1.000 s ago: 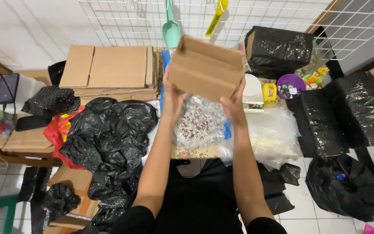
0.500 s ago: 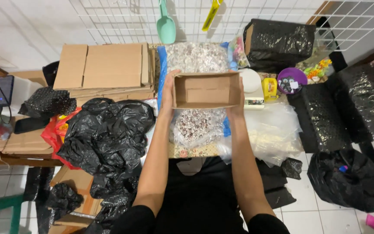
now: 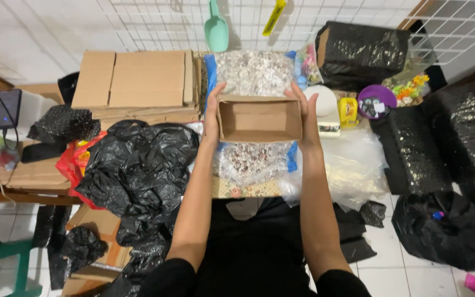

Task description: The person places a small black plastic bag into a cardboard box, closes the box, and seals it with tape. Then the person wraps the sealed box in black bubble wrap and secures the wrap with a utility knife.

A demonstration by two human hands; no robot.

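A large clear plastic bag of mixed pale pieces (image 3: 251,74) is spread on the cluttered table, and a small open brown cardboard box (image 3: 259,118) is held just above it, mouth up, its long axis running left to right. Each short end is gripped, by the left hand (image 3: 212,113) and the right hand (image 3: 305,113), both equally near.
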